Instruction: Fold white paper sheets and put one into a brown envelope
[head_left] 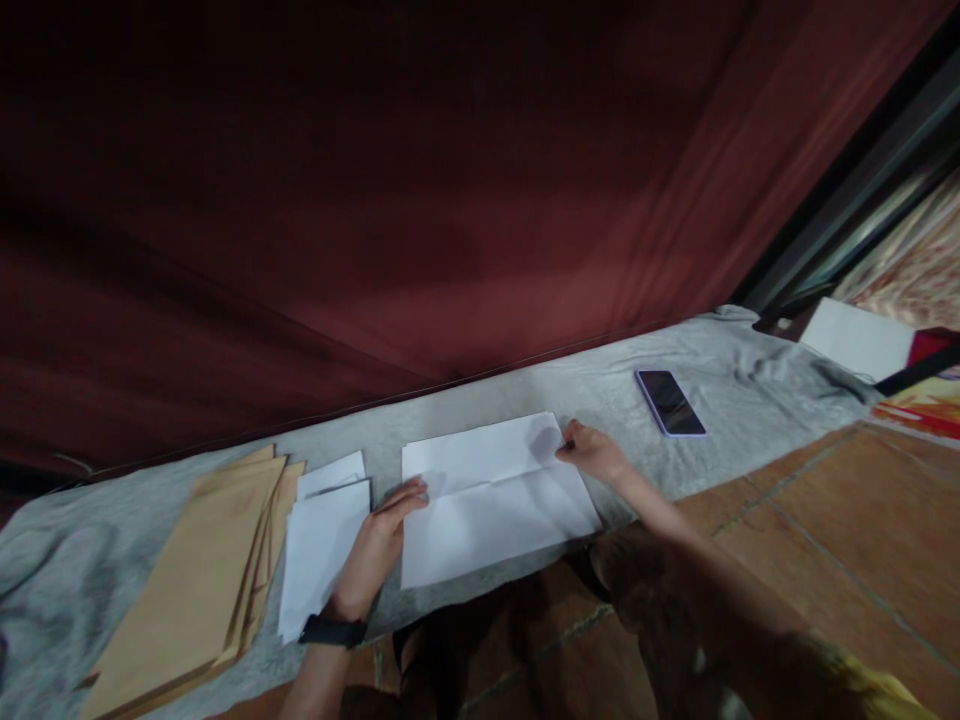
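A white sheet of paper with a crease across its middle lies unfolded on the grey cloth. At its left edge, my left hand rests with fingers stretched out and the tips on the paper. My right hand is closed at the right edge near the crease, fingers pinched on the paper. A small dark spot shows at those fingertips, too small to make out. Left of the sheet, several white papers lie in a loose stack, close to my left wrist, which wears a black band.
Several brown envelopes are piled at the far left. A phone with a purple case lies to the right on the grey cloth. Behind hangs a dark red curtain. Tiled floor shows in front, with a white flat object at far right.
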